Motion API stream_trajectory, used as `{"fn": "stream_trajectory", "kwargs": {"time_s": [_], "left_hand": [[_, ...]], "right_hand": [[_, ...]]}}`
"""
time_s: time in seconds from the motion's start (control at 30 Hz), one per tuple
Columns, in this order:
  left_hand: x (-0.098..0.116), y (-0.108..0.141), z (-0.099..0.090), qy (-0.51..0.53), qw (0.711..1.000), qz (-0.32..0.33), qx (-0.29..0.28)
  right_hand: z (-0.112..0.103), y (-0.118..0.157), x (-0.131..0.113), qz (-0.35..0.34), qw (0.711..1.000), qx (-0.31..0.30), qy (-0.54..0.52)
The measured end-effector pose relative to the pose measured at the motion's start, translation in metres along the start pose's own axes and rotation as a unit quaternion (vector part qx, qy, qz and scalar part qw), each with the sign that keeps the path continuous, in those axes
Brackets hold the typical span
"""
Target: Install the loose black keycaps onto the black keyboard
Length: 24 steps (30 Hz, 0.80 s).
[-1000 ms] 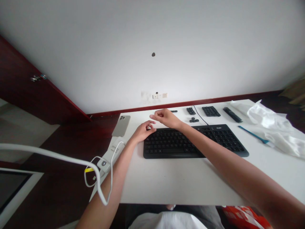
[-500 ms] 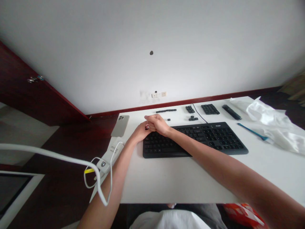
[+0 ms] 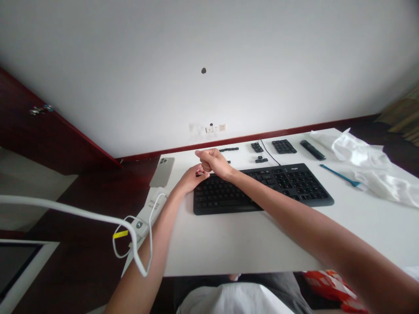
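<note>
"What's on the desk?"
"The keyboard: light and stiff, I'd judge. Grip its ends."
"The hands?"
"The right hand curls its fingers in; the left hand bends its own over the keyboard's far left corner. I can't tell whether either pinches anything."
"Loose caps?"
"Beyond the keyboard, right of both hands' fingers; probably hard, slippery. Take their sides."

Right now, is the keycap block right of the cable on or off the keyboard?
Off: the keycap block lies on the desk beyond the keyboard.
</note>
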<state>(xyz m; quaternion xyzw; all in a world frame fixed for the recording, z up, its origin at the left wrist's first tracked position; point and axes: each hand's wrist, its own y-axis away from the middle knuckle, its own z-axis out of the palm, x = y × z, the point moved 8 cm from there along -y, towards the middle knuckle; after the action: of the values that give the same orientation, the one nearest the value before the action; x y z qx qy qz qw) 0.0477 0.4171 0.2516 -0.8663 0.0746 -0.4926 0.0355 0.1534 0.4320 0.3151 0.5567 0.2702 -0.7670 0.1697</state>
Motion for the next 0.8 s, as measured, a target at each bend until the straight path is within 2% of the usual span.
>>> {"fn": "stream_trajectory", "kwargs": {"time_s": [0.1, 0.23, 0.37, 0.5, 0.7, 0.8], "left_hand": [[0.005, 0.001, 0.011, 0.009, 0.997, 0.029, -0.072], [0.003, 0.001, 0.013, 0.008, 0.996, 0.029, -0.086], [0.001, 0.001, 0.013, 0.003, 0.997, 0.026, -0.078], [0.001, 0.000, 0.014, 0.004, 0.997, 0.032, -0.076], [-0.003, 0.000, 0.014, -0.024, 0.997, 0.017, -0.065], [-0.002, 0.000, 0.014, -0.029, 0.997, 0.020, -0.070]], "right_hand": [[-0.017, -0.003, -0.011, -0.015, 0.997, 0.029, 0.067], [-0.030, -0.005, -0.011, -0.006, 0.998, 0.054, 0.037], [-0.022, -0.005, -0.009, 0.020, 0.998, 0.028, -0.044], [-0.012, -0.004, -0.008, -0.010, 0.994, 0.014, -0.110], [0.003, 0.000, 0.030, 0.039, 0.996, -0.010, -0.081], [0.001, -0.001, 0.007, -0.003, 0.999, -0.016, -0.044]]}}
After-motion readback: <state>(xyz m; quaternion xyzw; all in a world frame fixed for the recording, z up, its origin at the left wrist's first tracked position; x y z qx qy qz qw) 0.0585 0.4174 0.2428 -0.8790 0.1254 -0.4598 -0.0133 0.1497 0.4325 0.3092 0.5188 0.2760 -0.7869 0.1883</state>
